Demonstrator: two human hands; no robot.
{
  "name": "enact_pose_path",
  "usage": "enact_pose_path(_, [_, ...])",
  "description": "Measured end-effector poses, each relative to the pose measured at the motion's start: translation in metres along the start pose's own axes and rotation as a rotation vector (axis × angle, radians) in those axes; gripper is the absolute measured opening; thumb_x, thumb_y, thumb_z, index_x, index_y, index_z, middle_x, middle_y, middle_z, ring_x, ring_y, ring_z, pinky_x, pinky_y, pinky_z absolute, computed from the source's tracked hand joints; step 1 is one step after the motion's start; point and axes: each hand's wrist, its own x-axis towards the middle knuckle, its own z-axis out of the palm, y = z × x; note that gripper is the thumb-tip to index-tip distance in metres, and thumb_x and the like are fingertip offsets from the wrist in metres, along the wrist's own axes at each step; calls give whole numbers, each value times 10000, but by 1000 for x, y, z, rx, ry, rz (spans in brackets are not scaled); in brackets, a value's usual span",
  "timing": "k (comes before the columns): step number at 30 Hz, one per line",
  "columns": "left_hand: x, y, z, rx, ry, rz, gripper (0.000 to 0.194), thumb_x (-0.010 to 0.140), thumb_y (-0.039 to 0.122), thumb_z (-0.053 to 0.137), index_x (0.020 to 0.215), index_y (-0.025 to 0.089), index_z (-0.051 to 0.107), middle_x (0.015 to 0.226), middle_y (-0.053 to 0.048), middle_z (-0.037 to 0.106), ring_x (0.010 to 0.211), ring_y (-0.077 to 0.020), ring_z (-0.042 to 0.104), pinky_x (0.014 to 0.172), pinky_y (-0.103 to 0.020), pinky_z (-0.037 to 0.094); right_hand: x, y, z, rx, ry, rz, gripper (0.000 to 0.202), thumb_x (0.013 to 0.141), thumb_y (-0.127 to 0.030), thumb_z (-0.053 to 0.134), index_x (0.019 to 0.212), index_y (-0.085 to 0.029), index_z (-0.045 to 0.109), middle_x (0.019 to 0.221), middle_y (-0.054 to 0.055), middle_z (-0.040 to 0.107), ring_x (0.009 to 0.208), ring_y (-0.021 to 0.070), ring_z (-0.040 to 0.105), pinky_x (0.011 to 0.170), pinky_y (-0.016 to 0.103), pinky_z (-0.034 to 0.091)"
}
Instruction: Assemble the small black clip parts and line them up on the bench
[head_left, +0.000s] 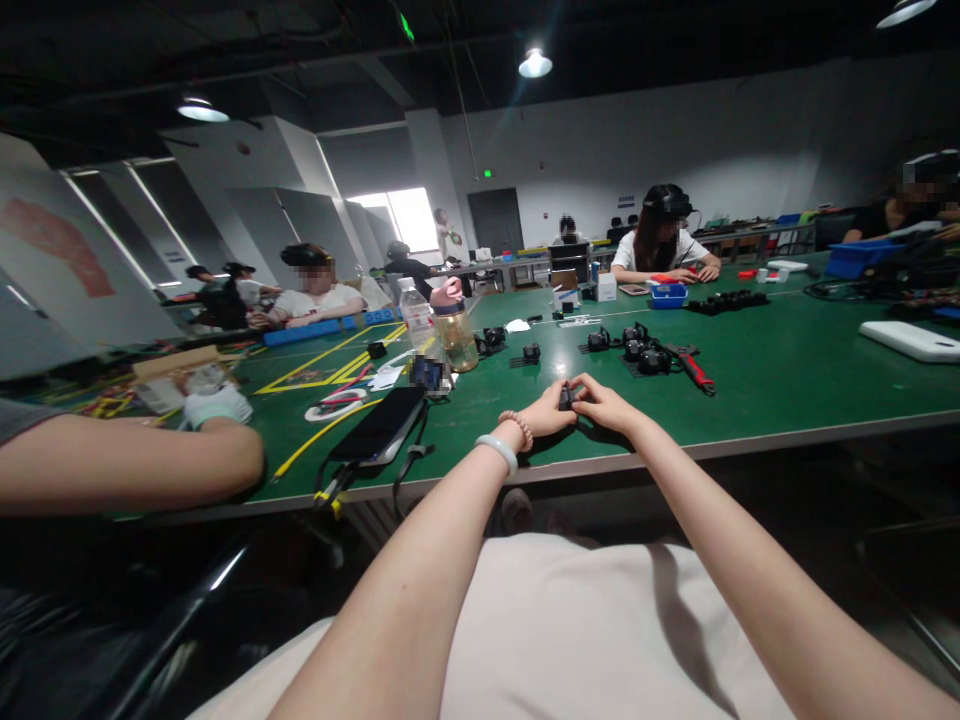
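Observation:
A small black part (566, 397) is held between my two hands, just above the near edge of the green table (480, 440). My left hand (547, 412), with a bead bracelet and a pale bangle on its wrist, grips the part from the left. From the right, the fingers of my right hand (600, 403) pinch it. Beyond my hands lie several black assemblies (646, 355), with another small black one (530, 353) to their left. Red-handled pliers (697, 370) rest at their right.
Left of my hands are a black phone (379, 425), a yellow cable (319, 440), a clear bottle (415, 315) and an amber jar (456, 338). Another person's arm (127, 455) rests at the left edge. A white case (911, 341) lies far right. People sit across the table.

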Motion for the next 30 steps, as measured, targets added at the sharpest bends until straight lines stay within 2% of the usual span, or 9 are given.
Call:
enact_pose_path(12, [5, -8, 3, 17, -1, 46, 585, 589, 203, 549, 1137, 124, 361, 1061, -89, 460, 968, -200, 441, 868, -336, 339, 1, 0, 1, 20, 3, 7, 253, 723, -288, 457, 968, -227, 469, 710, -27, 575, 677, 124, 511, 665, 252, 379])
enact_pose_path(22, [5, -13, 4, -16, -10, 43, 611, 605, 245, 547, 1168, 134, 336, 1092, -95, 445, 953, -196, 450, 839, -316, 363, 3, 3, 1, -96, 10, 20, 247, 775, -354, 387, 967, -236, 489, 929, 7, 585, 824, 151, 523, 742, 278, 376])
enact_pose_path(30, [5, -12, 3, -1, -18, 26, 674, 609, 248, 548, 1213, 134, 271, 1157, -111, 402, 1011, -201, 423, 875, -313, 340, 5, 6, 2, -104, 23, 16, 252, 791, -353, 368, 968, -232, 502, 925, 17, 589, 834, 155, 520, 746, 279, 374])
